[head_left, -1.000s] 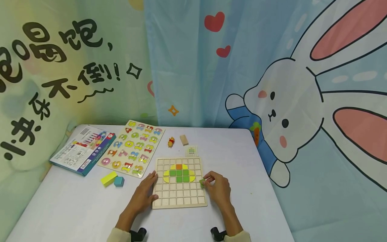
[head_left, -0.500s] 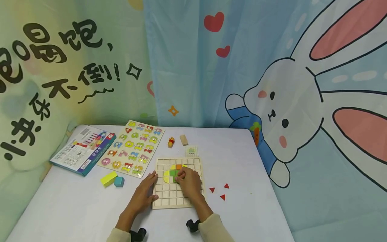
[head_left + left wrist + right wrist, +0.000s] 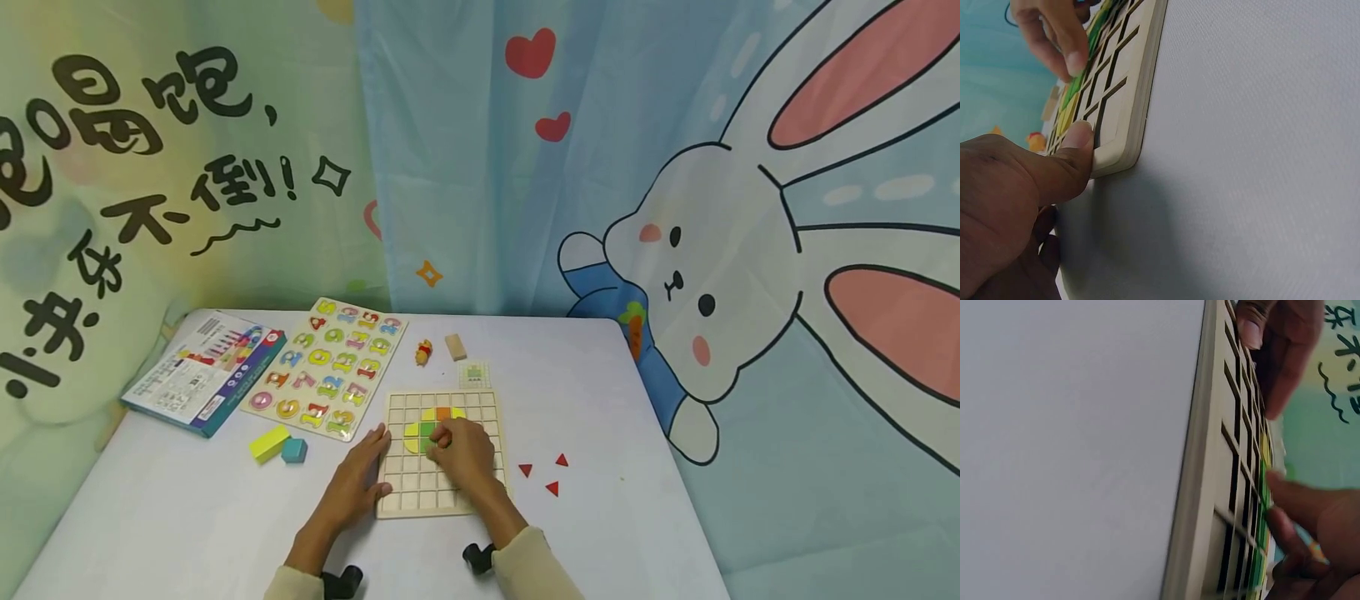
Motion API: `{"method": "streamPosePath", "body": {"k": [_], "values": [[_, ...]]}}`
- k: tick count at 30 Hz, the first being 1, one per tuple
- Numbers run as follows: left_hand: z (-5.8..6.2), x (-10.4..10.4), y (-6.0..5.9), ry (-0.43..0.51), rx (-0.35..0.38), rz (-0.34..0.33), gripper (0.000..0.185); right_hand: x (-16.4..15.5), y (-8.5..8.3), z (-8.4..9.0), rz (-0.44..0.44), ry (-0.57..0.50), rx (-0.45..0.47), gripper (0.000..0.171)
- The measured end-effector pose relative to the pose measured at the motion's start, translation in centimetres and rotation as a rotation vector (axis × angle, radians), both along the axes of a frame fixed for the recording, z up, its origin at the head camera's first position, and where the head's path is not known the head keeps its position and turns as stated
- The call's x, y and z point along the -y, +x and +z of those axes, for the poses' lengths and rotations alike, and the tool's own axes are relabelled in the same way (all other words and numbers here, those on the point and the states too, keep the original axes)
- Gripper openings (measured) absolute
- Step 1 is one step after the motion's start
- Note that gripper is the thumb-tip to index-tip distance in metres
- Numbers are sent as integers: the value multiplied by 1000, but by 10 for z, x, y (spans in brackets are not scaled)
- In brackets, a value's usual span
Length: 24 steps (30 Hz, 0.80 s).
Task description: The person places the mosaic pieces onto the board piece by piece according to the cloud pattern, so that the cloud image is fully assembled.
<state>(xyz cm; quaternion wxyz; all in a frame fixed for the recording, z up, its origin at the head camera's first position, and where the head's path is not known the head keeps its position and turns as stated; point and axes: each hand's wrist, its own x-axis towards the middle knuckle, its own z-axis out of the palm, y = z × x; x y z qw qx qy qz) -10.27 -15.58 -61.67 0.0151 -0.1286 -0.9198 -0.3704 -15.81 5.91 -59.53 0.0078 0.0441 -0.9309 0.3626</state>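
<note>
A wooden grid board [image 3: 416, 500] lies on the table, with yellow pieces [image 3: 412, 437], green square tiles [image 3: 427, 430] and an orange tile [image 3: 443, 412] in its cells. My left hand [image 3: 352, 475] rests along the board's left edge, fingers fairly straight; its thumb presses the rim in the left wrist view. Over the pattern, my right hand [image 3: 467, 457] holds a green square tile at a cell on the pattern's lower left. Its bent fingers hide most of that tile and the pattern's right part. In the right wrist view, the right thumb and index finger [image 3: 1297, 503] meet the green area.
Three red triangles [image 3: 552, 488] lie right of the board. Behind it are a small pattern card [image 3: 474, 374], a wooden block [image 3: 455, 347] and a bear figure [image 3: 423, 352]. A number board [image 3: 322, 367], a box [image 3: 202, 367], a yellow block [image 3: 269, 444] and a teal block [image 3: 294, 450] lie left.
My right hand has carried the green tile from the board's right edge left onto the pattern, then shifted slightly further left. The red triangles came into view. My left hand has stayed put.
</note>
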Motion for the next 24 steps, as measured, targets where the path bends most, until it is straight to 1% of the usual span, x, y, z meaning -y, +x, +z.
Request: {"method": "streamPosePath", "body": {"k": [4,7,10,13,16,20,24], "values": [[1,0,1,-6,24,5,84,-17,8,3,-14,-57,24,24],[3,-1,1,-2,42,9,83,-39,14,4,-50,-86,8,26],[4,-1,2,3,62,9,83,-66,22,5,-105,-82,3,29],[4,0,2,5,67,8,83,-93,28,6,-172,-36,28,31],[3,0,0,3,78,10,84,-114,34,6,-217,50,33,31],[1,-1,-2,-1,97,15,86,-128,38,4,-232,139,36,24],[0,-1,-3,-6,99,15,86,-131,37,1,-219,161,60,19]]}}
